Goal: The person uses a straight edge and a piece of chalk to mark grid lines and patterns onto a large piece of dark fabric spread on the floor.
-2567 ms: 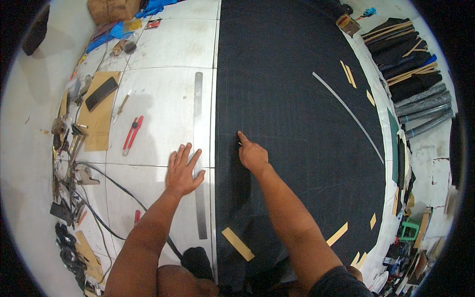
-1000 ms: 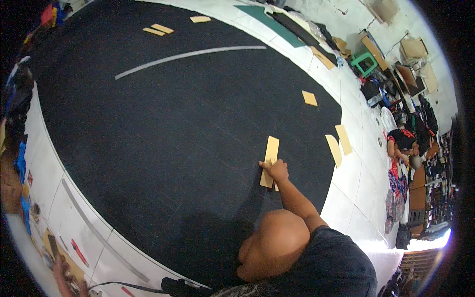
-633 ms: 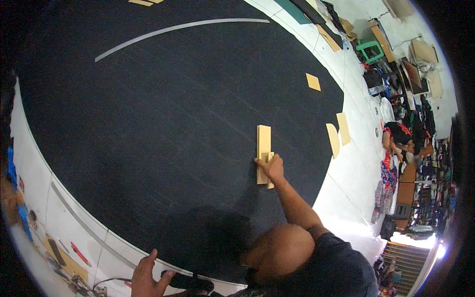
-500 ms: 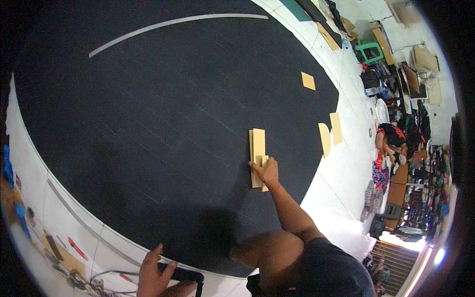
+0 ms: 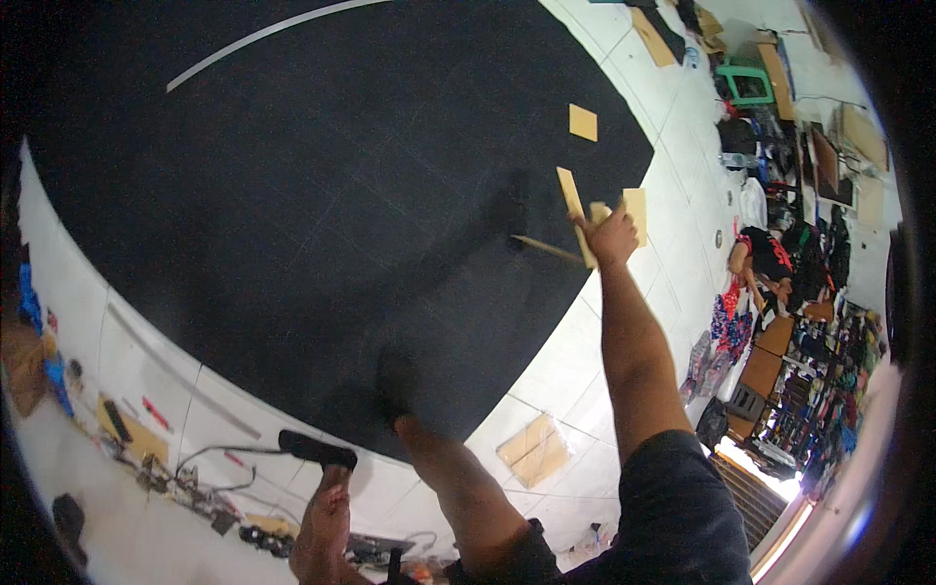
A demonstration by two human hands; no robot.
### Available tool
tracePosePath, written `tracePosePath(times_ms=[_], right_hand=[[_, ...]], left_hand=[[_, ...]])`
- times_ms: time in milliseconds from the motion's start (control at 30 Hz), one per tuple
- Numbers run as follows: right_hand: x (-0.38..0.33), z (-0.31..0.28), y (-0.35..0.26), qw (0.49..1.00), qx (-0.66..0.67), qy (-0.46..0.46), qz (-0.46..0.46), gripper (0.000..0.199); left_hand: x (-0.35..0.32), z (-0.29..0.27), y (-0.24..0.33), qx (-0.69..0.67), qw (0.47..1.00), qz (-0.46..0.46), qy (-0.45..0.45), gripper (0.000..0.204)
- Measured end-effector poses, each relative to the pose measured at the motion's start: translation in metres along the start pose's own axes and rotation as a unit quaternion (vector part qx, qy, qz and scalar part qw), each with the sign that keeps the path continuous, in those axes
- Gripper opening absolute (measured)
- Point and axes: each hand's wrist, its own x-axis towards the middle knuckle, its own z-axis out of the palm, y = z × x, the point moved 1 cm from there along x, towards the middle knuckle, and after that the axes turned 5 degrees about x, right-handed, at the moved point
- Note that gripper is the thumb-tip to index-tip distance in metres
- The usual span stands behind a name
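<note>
Card strips (image 5: 570, 198) lay clamped between thumb and fingers of the right hand (image 5: 614, 239), above the near-right edge of a black sheet (image 5: 322, 214); the left hand could not be made out. The sheet covered much of a white tiled floor (image 5: 673, 327), and another person (image 5: 765, 255) sat at the cluttered right side of the room. Tan pieces (image 5: 583, 123) and a pale curved strip (image 5: 273, 39) rested on the sheet, while a bare limb (image 5: 458, 487) blocked its lower edge. A clear packet (image 5: 534, 450) held tan sheets, near the limb.
</note>
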Motion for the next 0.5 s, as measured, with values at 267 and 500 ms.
tracePosePath(times_ms=[267, 500], right_hand=[[-0.104, -0.06, -0.046, 0.946, 0.194, -0.176, -0.192, 0.046], [-0.397, -0.102, 0.019, 0.789, 0.163, -0.466, -0.366, 0.034]], left_hand=[[-0.13, -0.022, -0.025, 0.062, 0.981, -0.018, 0.182, 0.045], [-0.259, 0.051, 0.004, -0.049, 0.975, -0.216, 0.024, 0.095]])
